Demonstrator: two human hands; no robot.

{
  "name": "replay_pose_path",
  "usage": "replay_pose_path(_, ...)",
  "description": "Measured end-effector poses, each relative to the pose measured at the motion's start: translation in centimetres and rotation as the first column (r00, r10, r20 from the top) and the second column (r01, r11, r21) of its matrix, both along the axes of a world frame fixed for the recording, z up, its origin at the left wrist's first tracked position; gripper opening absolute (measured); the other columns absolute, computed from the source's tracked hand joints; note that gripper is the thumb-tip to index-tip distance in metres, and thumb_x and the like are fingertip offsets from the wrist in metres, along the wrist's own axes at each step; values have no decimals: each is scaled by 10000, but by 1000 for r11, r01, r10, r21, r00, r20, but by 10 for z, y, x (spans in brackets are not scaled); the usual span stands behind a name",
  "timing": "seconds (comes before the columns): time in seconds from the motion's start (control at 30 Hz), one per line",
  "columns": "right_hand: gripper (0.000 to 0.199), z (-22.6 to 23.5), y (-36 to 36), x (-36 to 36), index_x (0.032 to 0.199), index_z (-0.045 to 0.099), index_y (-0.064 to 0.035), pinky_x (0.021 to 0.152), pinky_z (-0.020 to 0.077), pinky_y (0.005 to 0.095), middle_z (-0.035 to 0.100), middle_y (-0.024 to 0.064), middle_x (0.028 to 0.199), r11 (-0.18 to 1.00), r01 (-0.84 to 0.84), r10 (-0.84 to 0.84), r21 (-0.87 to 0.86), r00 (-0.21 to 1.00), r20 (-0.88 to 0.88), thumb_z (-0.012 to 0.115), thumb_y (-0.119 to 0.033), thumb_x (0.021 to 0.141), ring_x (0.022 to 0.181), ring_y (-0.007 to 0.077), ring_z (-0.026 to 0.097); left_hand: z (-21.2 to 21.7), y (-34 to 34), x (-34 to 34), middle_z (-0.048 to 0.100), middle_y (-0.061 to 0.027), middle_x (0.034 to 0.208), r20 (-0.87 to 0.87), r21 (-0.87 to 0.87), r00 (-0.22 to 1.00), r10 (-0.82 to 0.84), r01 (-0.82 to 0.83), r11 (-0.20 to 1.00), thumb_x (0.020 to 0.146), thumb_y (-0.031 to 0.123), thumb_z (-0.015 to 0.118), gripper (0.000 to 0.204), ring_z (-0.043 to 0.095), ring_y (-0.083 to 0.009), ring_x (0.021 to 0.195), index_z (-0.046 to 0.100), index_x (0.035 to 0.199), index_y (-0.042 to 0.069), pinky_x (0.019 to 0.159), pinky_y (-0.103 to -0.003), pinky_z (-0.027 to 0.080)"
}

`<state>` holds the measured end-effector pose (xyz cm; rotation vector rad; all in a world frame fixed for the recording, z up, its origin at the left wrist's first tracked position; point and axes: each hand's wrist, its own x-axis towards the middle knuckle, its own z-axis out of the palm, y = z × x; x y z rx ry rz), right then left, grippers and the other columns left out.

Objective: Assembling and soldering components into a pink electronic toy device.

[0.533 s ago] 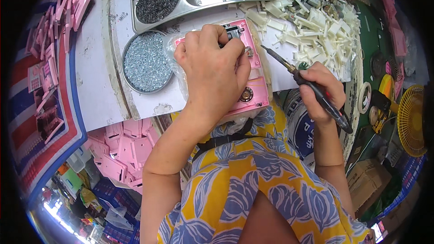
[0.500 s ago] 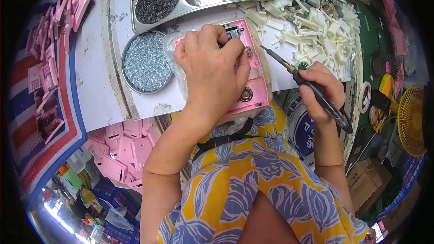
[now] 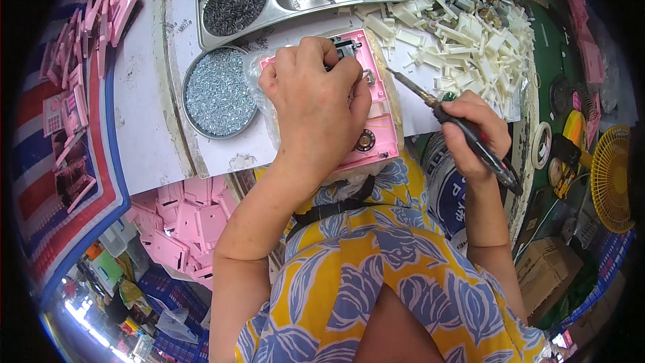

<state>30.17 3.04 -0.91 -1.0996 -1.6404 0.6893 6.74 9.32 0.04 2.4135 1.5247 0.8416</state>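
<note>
A pink plastic housing (image 3: 381, 136) lies on a padded, plastic-wrapped rest at the table's near edge. Inside it are a round speaker-like part (image 3: 365, 140) and small metal pieces. My left hand (image 3: 319, 97) covers much of the housing. Its curled fingers close on a black part (image 3: 347, 47) near the housing's far end; the fingertips are mostly hidden. To the right, my right hand (image 3: 478, 133) grips a black electric screwdriver (image 3: 474, 138). The thin bit points up and left, just right of the housing and apart from it.
Left of the housing stands a round dish of small silvery screws (image 3: 218, 94). Behind is a metal tray (image 3: 277, 17) with dark springs. White plastic parts (image 3: 470, 44) are heaped at the back right. Pink shells (image 3: 191, 225) fill a space below the table's left edge.
</note>
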Motion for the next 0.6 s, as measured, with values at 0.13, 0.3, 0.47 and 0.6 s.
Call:
replay_pose_path(0.13,252,1,-4,3,1040,694,40,579,429,283,665,121,799,1000,10,-10,14,1000,-26,749,-37,806,642,173,569,-1,0,0,530,-64,975,-5,13,1000,1,-1,1000,725,168,734,87,477,-282,950,691,775,111,843,-456,302)
replay_pose_path(0.3,245,3,0,0,1026,701,28,577,436,287,674,117,792,1000,-6,6,16,1000,5,755,-31,794,641,184,582,1,0,0,529,-63,978,-19,4,1000,-4,4,1000,729,177,727,86,475,-285,952,684,771,116,847,-458,301)
replay_pose_path(0.47,260,3,10,-13,1009,713,12,570,446,307,676,114,774,999,-52,51,4,997,64,769,-12,756,620,203,587,0,0,0,526,-61,973,-16,17,1000,-2,2,1000,730,177,725,88,474,-284,948,678,775,118,843,-457,302)
replay_pose_path(0.6,242,1,11,-8,1009,713,18,567,435,298,667,112,771,998,-68,67,9,994,82,761,-20,775,619,191,576,0,0,0,526,-62,973,-11,15,1000,-3,3,1000,733,174,724,85,475,-284,948,676,774,119,844,-454,303)
